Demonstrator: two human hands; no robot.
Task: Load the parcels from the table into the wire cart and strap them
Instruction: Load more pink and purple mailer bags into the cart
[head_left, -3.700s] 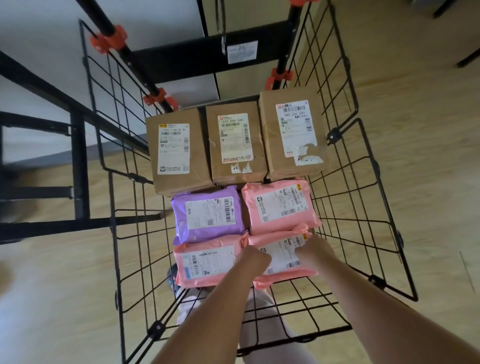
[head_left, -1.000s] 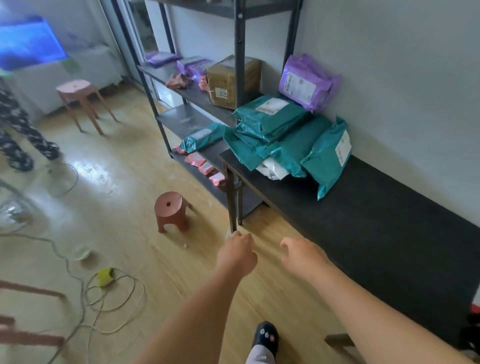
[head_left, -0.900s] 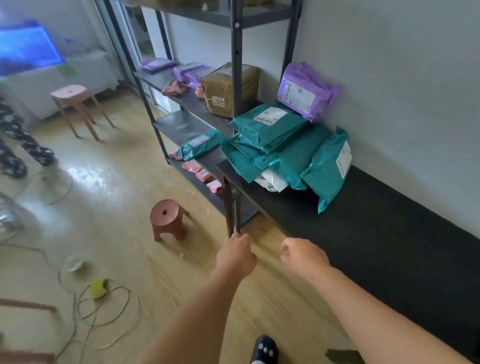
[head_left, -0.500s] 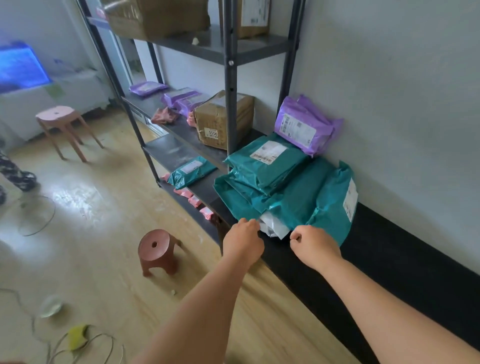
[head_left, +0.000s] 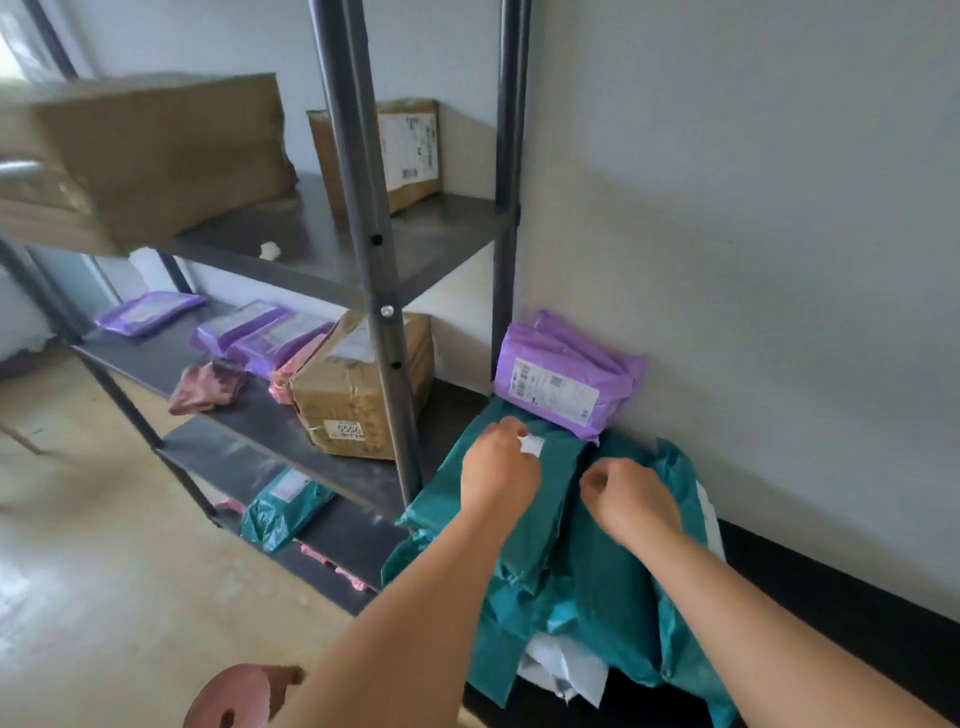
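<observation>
A pile of teal mailer parcels (head_left: 587, 571) lies on the black table (head_left: 841, 629) against the wall. A purple parcel (head_left: 561, 384) leans on the pile's far end, and a white parcel (head_left: 566, 673) peeks out underneath. My left hand (head_left: 498, 475) lies with curled fingers on the top teal parcel (head_left: 441, 493), next to its white label; no grip on it shows. Just above the pile, my right hand (head_left: 631, 501) is a loose fist holding nothing. The wire cart is out of view.
A grey metal shelf rack (head_left: 363, 260) stands left of the table, carrying cardboard boxes (head_left: 358, 384), purple and pink mailers and one teal mailer (head_left: 283, 501). A pink stool (head_left: 239, 696) stands on the wooden floor near my left arm.
I turned from the loaded cart to the table and moved in. Both hands travelled from above the floor to the teal pile; the left now lies on the top parcel.
</observation>
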